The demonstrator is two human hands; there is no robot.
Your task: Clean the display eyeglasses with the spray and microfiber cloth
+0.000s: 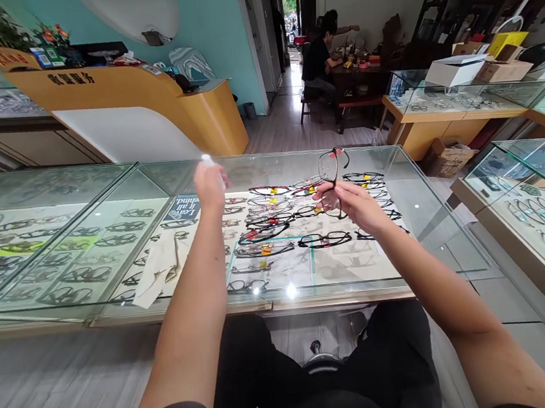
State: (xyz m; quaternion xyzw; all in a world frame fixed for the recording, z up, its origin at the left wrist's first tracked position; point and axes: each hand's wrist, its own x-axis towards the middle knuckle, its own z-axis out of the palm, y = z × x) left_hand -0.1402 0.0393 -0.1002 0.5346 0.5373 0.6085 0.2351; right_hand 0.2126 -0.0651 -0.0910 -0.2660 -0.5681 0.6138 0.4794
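Over glass bench [273, 305]: L hand [209, 186] wrapped round small white btl [206, 159] (prob), mostly hidden; R hand [354, 203] pinches glasses [331, 180] mid-frame, upright. Best keep pinch light, skin off lenses [327, 166]. Around, L-R: cloth strip [156, 273], blue card [186, 208], rows of other frames [324, 240] below; crowded, so mind open temple [346, 158] snagging.

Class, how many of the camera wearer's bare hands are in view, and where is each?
2: the left hand, gripping a small white object, is above the glass display counter; the right hand, holding dark-rimmed, clear-lensed eyeglasses, is above it, farther right.
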